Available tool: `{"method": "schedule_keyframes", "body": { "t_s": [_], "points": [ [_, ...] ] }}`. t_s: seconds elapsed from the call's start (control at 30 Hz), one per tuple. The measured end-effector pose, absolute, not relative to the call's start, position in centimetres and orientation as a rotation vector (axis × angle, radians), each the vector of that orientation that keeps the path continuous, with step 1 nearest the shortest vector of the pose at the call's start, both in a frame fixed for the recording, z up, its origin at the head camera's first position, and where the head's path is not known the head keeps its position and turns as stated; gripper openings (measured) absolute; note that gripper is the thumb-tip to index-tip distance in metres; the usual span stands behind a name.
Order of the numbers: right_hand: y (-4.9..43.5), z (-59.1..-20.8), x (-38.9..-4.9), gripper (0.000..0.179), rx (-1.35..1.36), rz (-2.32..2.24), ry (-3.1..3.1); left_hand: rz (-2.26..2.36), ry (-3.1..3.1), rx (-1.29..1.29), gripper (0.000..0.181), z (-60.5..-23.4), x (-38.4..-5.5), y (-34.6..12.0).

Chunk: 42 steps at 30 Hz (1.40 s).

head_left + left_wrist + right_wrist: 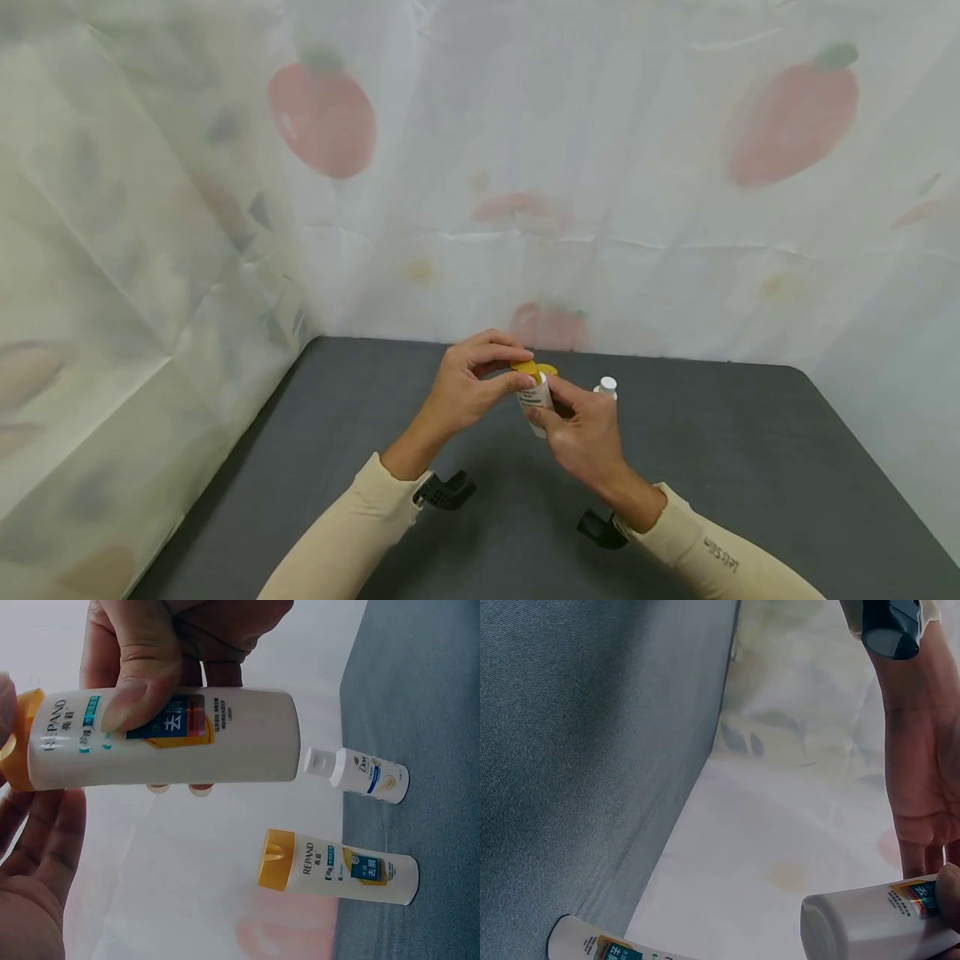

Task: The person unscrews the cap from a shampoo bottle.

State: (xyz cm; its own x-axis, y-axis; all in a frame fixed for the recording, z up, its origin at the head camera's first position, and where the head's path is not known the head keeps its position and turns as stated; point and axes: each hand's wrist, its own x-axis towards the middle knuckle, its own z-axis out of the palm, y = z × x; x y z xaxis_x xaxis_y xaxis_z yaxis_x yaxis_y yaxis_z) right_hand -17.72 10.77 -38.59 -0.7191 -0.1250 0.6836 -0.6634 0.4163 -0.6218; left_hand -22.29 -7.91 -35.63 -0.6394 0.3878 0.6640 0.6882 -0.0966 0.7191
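A white shampoo bottle [247, 735] with a yellow cap [30, 739] is held up above the table, lying sideways in the left wrist view. My right hand [592, 437] grips its body, the thumb [135, 701] pressed on the label. At the top, my left hand [472, 379] pinches the yellow cap between thumb and fingers. A matching yellow-capped bottle [352, 870] stands on the table behind, mostly hidden by the hands in the head view. Beside it is a smaller white Dove bottle [375, 778] with a white cap.
The dark grey table [720, 467] reaches back to a pale curtain [615, 150] printed with fruit. Another curtain [135, 250] runs along the left side. Black wrist mounts [450, 492] stick out below both forearms.
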Motion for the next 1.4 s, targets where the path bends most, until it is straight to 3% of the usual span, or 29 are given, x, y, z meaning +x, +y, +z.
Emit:
{"method": "schedule_keyframes", "body": {
  "t_s": [0.33,0.67,0.93,1.13,1.4],
  "points": [
    [11.0,-38.7,-17.8,0.032,0.673,1.251,-2.106,-1.800,-1.966,-1.188,0.027,-35.4,-22.1,-7.9],
    [10.7,-38.6,-17.5,0.036,0.701,1.302,-2.110,-1.823,-1.993,-1.191,0.029,-35.1,-22.0,-7.3],
    [10.8,-38.7,-17.9,0.014,0.707,1.263,-2.093,-1.842,-1.984,-1.205,0.019,-34.9,-21.7,-6.6],
    [11.0,-38.6,-17.7,0.032,0.703,1.292,-2.110,-1.849,-2.051,-1.241,0.027,-34.7,-21.5,-7.4],
    [11.1,-38.4,-17.5,0.034,0.663,1.295,-2.137,-1.909,-1.996,-1.451,0.036,-34.4,-21.8,-8.4]
  ]
}}
